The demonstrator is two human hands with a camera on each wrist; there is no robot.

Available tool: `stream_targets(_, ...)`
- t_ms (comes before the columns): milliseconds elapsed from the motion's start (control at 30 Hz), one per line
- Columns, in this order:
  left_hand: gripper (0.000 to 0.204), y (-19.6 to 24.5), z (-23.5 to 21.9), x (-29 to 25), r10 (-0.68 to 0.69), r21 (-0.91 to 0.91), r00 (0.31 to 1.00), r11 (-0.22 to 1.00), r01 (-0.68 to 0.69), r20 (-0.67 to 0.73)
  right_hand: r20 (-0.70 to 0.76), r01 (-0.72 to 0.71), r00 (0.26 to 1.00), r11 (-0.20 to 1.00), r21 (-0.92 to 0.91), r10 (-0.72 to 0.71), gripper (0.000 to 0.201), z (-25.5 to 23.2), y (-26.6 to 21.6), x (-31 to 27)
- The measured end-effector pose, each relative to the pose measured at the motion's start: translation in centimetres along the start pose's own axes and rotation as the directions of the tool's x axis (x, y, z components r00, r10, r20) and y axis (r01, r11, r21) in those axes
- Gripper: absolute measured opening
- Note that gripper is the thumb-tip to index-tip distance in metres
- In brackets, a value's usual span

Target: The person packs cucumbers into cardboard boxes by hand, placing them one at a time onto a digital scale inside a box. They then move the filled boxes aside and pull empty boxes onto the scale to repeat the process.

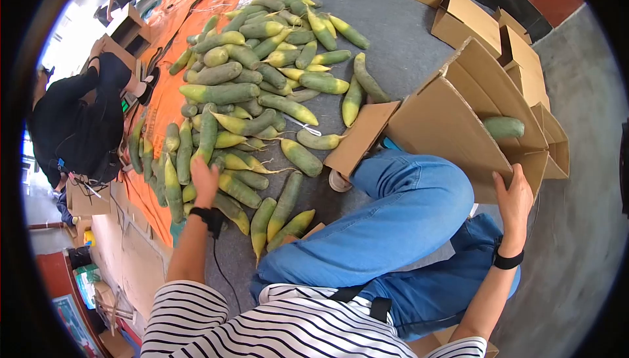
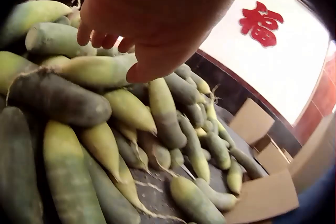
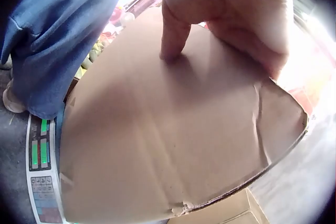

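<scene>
Green radishes with yellowish ends lie heaped in the head view, one upright-looking radish [image 1: 208, 134] just beyond my left hand [image 1: 205, 186]. In the left wrist view, that hand [image 2: 157, 19] hangs over the heap, its thumb and fingers apart above a pale radish [image 2: 100, 71]; whether it touches is unclear. My right hand [image 1: 515, 201] grips the near edge of a tilted cardboard box [image 1: 445, 129], which has a radish [image 1: 503, 127] inside. In the right wrist view, the thumb of this hand [image 3: 226, 14] presses the box wall [image 3: 142, 129] and its other fingers are partly hidden.
An orange sheet [image 1: 164, 89] lies under part of the heap. More cardboard boxes [image 1: 468, 20] stand at the back right. A person in black [image 1: 85, 109] sits at the left. A scale panel [image 3: 44, 182] shows beside the box. My bent blue-trousered leg [image 1: 393, 207] lies between heap and box.
</scene>
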State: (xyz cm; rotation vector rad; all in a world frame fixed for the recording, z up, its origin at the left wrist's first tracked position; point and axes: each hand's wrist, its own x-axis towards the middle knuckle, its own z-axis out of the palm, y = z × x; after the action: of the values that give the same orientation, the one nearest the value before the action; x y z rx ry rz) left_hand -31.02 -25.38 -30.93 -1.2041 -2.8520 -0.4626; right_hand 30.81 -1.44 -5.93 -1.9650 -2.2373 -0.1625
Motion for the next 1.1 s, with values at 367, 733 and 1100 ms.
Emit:
stream_targets(367,0.059,-1.3,2.0,4.8,-0.211,0.139,0.965,0.972,0.190,0.155,-0.004,-0.024,1.000,0.999,-0.043,0.024,0.034,-0.1,-0.3,0.3)
stream_targets(733,0.041,7.0,-3.1,-2.7,0.061,-0.697,0.699,-0.045,0.715,0.713,-0.016,-0.012,1.000,0.999,-0.043,0.011,0.034,-0.2,-0.3,0.2)
stream_targets(1100,0.037,13.8,-9.6,-0.7,0.144,-0.862,0.867,-0.115,0.494,0.477,-0.002,0.004,1.000,1.000,0.009,-0.004,0.033,-0.4,0.1,0.2)
